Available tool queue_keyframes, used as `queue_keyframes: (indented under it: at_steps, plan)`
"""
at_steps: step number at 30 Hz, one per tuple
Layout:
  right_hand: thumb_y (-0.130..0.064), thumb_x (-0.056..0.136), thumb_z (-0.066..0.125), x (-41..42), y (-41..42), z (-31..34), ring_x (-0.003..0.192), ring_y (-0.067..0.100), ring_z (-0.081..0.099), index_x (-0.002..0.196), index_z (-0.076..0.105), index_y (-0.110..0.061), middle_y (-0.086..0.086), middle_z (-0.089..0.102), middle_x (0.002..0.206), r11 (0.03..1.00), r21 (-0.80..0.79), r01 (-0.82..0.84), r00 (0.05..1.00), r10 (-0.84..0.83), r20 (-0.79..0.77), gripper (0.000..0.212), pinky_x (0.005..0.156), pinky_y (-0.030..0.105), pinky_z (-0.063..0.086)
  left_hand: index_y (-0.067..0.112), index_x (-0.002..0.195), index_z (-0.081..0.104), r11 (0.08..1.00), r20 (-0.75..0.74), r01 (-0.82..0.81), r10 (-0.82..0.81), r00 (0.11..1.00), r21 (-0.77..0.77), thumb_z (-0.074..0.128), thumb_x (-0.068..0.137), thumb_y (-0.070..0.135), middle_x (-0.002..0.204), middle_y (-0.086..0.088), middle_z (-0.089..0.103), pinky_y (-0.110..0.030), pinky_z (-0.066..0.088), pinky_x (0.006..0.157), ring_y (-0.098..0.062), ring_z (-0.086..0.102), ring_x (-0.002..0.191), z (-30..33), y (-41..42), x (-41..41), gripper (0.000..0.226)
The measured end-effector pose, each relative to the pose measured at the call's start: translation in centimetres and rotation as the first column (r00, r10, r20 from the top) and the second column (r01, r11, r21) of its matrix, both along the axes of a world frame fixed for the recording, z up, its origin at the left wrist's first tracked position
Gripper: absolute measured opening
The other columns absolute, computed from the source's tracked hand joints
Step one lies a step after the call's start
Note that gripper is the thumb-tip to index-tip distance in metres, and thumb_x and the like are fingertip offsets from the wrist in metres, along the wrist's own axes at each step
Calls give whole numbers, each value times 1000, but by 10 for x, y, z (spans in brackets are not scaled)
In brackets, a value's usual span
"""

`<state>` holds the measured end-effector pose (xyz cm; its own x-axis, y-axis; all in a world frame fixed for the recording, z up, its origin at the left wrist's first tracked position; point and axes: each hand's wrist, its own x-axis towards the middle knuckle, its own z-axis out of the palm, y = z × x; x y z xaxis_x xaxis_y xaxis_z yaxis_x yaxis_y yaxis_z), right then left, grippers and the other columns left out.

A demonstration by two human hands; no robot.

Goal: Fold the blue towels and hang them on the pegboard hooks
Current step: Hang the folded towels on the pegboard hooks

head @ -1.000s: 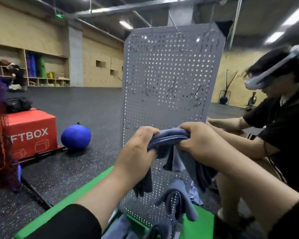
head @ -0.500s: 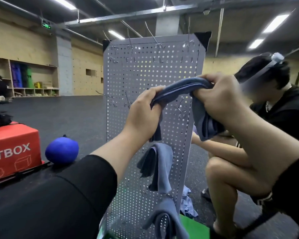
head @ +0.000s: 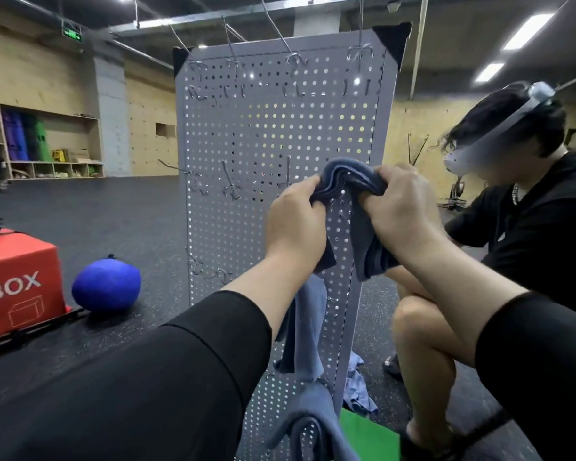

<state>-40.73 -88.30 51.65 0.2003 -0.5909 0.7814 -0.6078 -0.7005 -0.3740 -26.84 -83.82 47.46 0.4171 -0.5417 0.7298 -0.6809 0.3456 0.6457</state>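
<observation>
Gripping 1 folded blue towel (head: 348,176) w/ 2 hands, left hand (head: 295,224), right hand (head: 401,207), fingers curled tight, pegboard (head: 263,128) behind, 2 more towels (head: 306,327) hung below.

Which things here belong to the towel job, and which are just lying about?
Job:
folded blue towel, gripped by left hand and right hand
grey perforated pegboard
wire hook
hung blue towel

Lying about:
blue ball
red box

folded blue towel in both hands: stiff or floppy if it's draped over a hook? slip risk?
Likely floppy: the folded blue towel arches between the left hand and right hand, ends hanging limp. Probably light, since pinching fingers carry it. Its layers may slide apart once released.
</observation>
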Motion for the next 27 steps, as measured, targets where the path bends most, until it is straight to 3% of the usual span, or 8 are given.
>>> queue_keyframes:
  at_steps: [4, 8, 11, 14, 17, 19, 23, 27]
  plan:
    - [-17, 91, 64, -3, 7, -32, 88, 20, 48, 107, 66, -18, -1, 52, 96, 992, 67, -108, 993, 111, -38, 16, 69, 28, 27, 28, 151, 46, 995, -32, 91, -90, 995, 35, 51, 98, 8, 141, 8, 61, -36, 44, 110, -12, 54, 129, -24, 10, -2, 57]
    - [-18, 89, 63, -1, 18, -48, 95, 20, 53, 117, 59, -25, -4, 55, 100, 982, 98, -162, 986, 164, -16, 29, 71, 24, 29, 34, 156, 32, 983, -60, 160, -154, 986, 93, 56, 97, 16, 143, 10, 58, -38, 46, 108, -12, 57, 126, -39, 22, -3, 67]
    - [-21, 92, 63, -1, 25, -59, 131, 18, 46, 150, 42, -15, 4, 54, 141, 986, 85, -144, 989, 146, -18, 62, 101, 23, 35, 34, 157, 28, 970, -97, 199, -187, 977, 136, 54, 96, 19, 148, 12, 52, -38, 43, 112, -11, 53, 131, -49, 32, -1, 68]
    - [-19, 96, 60, 2, 45, -70, 148, 23, 31, 153, 37, -5, 10, 39, 158, 984, -121, -132, 990, 136, 23, 63, 122, 36, 25, 34, 157, 29, 967, -117, 209, -193, 974, 146, 50, 93, 22, 153, 11, 48, -39, 38, 117, -9, 46, 139, -56, 44, 4, 68]
    - [-14, 95, 60, 9, 69, -81, 135, 28, 46, 137, 57, -3, 11, 53, 143, 909, -368, -197, 970, 234, 58, 43, 116, 42, 35, 28, 155, 36, 973, -104, 170, -155, 982, 153, 50, 96, 20, 154, 6, 48, -39, 37, 118, -10, 44, 141, -62, 62, 10, 62]
    - [-11, 95, 59, 21, 87, -92, 124, 26, 56, 124, 65, -2, 11, 61, 130, 866, -378, -328, 928, 369, 42, 31, 107, 41, 44, 23, 151, 44, 983, -93, 114, -101, 991, 145, 52, 98, 20, 149, 2, 54, -40, 41, 115, -13, 49, 137, -70, 81, 17, 53]
    - [-11, 94, 55, 57, 120, -140, 105, 20, 64, 110, 69, -4, 6, 65, 115, 825, -205, -526, 837, 545, 50, 23, 88, 42, 55, 15, 131, 61, 986, -68, -8, 20, 997, 165, 52, 92, 25, 121, -3, 71, -40, 52, 99, -17, 67, 111, -116, 131, 46, 40]
    - [-17, 94, 51, 95, 148, -237, 90, 19, 63, 104, 70, -9, 2, 65, 102, 817, 67, -573, 818, 575, -11, 23, 80, 41, 54, 19, 112, 68, 911, -101, -128, 181, 978, 393, 51, 90, 28, 103, -2, 75, -42, 55, 90, -22, 69, 98, -215, 179, 87, 29]
